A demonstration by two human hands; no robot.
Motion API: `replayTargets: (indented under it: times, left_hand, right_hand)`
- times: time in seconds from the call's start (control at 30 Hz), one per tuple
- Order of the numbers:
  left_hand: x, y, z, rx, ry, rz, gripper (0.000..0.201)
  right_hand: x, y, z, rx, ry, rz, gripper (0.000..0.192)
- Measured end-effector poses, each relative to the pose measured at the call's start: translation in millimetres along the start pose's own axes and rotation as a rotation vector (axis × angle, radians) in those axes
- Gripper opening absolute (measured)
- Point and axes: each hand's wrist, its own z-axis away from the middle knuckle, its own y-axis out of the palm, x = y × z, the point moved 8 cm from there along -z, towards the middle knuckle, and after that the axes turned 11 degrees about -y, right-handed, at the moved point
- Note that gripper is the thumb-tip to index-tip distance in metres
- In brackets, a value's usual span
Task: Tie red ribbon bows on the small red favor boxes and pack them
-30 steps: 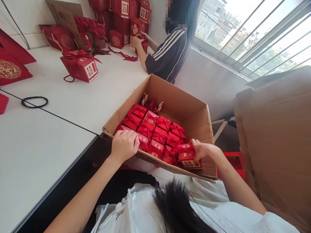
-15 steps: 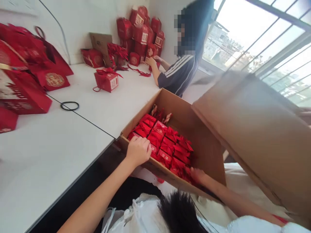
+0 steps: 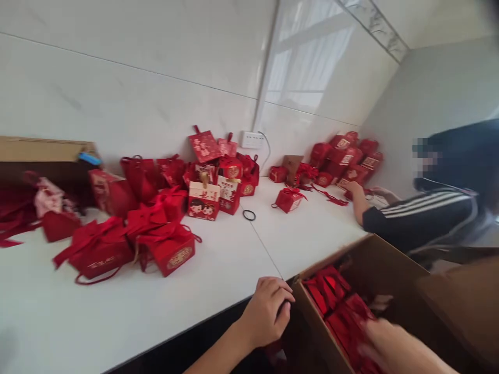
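Observation:
An open cardboard carton [image 3: 393, 254] stands against the table's front edge, with rows of red ribbon-tied gift boxes [image 3: 331, 291] inside. My left hand [image 3: 271, 311] is at the table edge beside the carton's near left corner. Its fingers are half curled, with a gap to the thumb and nothing between them. Low over the gift boxes is my right hand [image 3: 393, 343], smeared by motion. Its fingers are too blurred to show whether they grip a box.
Several red gift boxes [image 3: 173, 254] fill the left of the white table [image 3: 230, 280]. One small red box [image 3: 288, 200] and a black ring [image 3: 249, 215] lie nearer the middle. On the right, a co-worker [image 3: 429, 208] handles red items before a stack of red boxes [image 3: 345, 156].
The view has swung left and up. My left hand has come off the carton's rim to the table edge. My right hand has shifted over the boxes inside the carton.

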Motion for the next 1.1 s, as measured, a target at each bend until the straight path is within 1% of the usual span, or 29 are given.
replayTargets:
  times: [0.03,0.07,0.13,0.17,0.2,0.27,0.3,0.37,0.43,0.5,0.53,0.57,0.6,0.63,0.7,0.73,0.77,0.8,0.83,0.87,0.93,0.97,1.0,1.03,1.1]
  left_hand:
    - [6,-19.3,2,-0.048,-0.043,-0.022,0.018]
    - [11,-37.7,5,-0.094,-0.081,-0.045,0.019]
    - [22,-73.1,15,-0.197,-0.144,-0.091,0.018]
    - [28,-91.7,23,-0.272,-0.173,-0.107,0.017]
    - [35,-111.5,33,-0.366,-0.205,-0.12,0.015]
    - [48,-153.1,60,-0.595,-0.278,-0.146,0.012]
    - [53,-172.8,75,-0.704,-0.315,-0.161,0.01]
    - [62,-207.0,102,-0.871,-0.376,-0.183,0.009]
    - [68,-233.0,121,-0.965,-0.44,-0.187,0.007]
    - [73,-250.3,132,-1.002,-0.505,-0.173,0.005]
    - [75,-256.1,135,-1.012,-0.531,-0.16,0.005]
    - [76,-260.4,137,-1.019,-0.551,-0.141,0.006]
    - [77,-263.4,139,-1.029,-0.565,-0.119,0.006]
    - [78,-265.5,140,-1.042,-0.579,-0.094,0.007]
    - [81,-266.5,140,-1.062,-0.611,-0.036,0.008]
    - [84,-264.8,138,-1.052,-0.626,-0.005,0.009]
    - [87,-261.2,134,-1.019,-0.639,0.029,0.011]
    - [90,-255.2,129,-0.96,-0.65,0.064,0.014]
    - [93,-246.8,121,-0.878,-0.658,0.103,0.019]
    - [96,-236.4,114,-0.788,-0.662,0.145,0.025]
    - [99,-213.0,101,-0.627,-0.674,0.227,0.035]
    - [99,-202.0,98,-0.575,-0.687,0.262,0.038]
    - [99,-192.4,96,-0.544,-0.707,0.287,0.039]
    - [98,-184.4,95,-0.53,-0.731,0.299,0.039]
    - [95,-174.4,94,-0.534,-0.776,0.271,0.039]
  right_hand:
    - [29,5,-12,0.039,-0.104,0.038,0.02]
    - [63,13,-25,0.079,-0.236,0.084,0.022]
    - [141,35,-47,0.136,-0.541,0.155,0.032]
    - [178,48,-58,0.154,-0.646,0.148,0.036]
    - [211,62,-68,0.178,-0.719,0.137,0.043]
    - [265,91,-86,0.199,-0.767,0.092,0.066]
    - [287,102,-93,0.174,-0.769,0.063,0.075]
    - [317,124,-104,0.1,-0.712,0.021,0.093]
    - [333,139,-107,0.006,-0.657,0.004,0.101]
    - [338,148,-106,-0.078,-0.657,-0.021,0.095]
    - [338,150,-105,-0.105,-0.69,-0.047,0.092]
    - [335,150,-103,-0.108,-0.746,-0.087,0.09]
    - [331,148,-102,-0.081,-0.823,-0.136,0.091]
    - [326,147,-99,-0.015,-0.92,-0.187,0.094]
    - [311,144,-90,0.228,-1.109,-0.275,0.095]
    - [300,141,-86,0.332,-1.166,-0.29,0.094]
    - [288,136,-84,0.385,-1.19,-0.293,0.093]
    - [277,129,-85,0.377,-1.178,-0.296,0.09]
    - [265,121,-88,0.313,-1.132,-0.298,0.085]
    - [254,113,-92,0.211,-1.058,-0.306,0.078]
    - [229,101,-96,0.012,-0.862,-0.355,0.059]
    - [218,99,-94,-0.045,-0.76,-0.4,0.05]
    - [209,100,-90,-0.063,-0.674,-0.458,0.043]
    - [203,104,-85,-0.047,-0.611,-0.525,0.039]
    - [199,112,-71,0.022,-0.551,-0.651,0.036]
